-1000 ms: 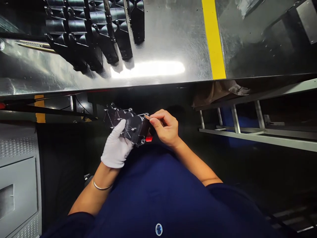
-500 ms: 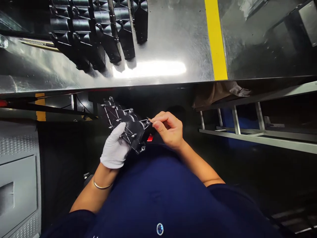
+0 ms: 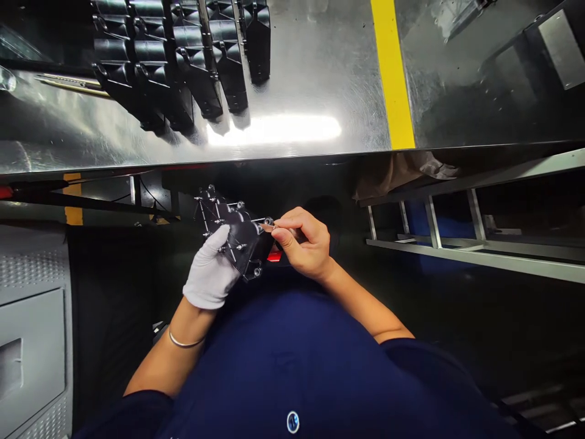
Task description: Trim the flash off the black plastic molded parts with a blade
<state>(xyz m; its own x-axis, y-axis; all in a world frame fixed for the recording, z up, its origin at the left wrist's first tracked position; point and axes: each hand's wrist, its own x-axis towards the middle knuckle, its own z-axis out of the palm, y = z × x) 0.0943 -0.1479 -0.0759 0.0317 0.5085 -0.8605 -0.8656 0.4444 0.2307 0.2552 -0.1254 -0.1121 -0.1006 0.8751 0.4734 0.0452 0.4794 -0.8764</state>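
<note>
1. Since half a second ago, the right hand (image 3: 304,244) has shifted slightly leftward, and the thin pointed tool (image 3: 265,227) in it now reaches over the black part (image 3: 244,235); earlier its tip was beside the corner hole. The part has changed its tilt a little.
2. That part is held in the air between bench and body, its ribbed, studded face showing.
3. Gloved in white, the left hand (image 3: 210,271) grips the part's near edge, thumb across the face; its other fingers are mostly hidden underneath.
4. Bare right thumb and forefinger are pinched together on the tool, covering most of it. Whether the tip touches the part, I cannot tell.
5. Just below the right fingers is a red piece (image 3: 274,256), partly hidden; what it belongs to is unclear.
6. Forward of the hands runs the metal bench (image 3: 311,73), with a group of black housings (image 3: 189,64) standing close together at its left and a yellow strip (image 3: 393,73) farther right.
7. A brown bag (image 3: 388,177) sits under the bench edge, near a pale metal frame (image 3: 434,222) on the right; a grey case (image 3: 34,329) stands at far left.
</note>
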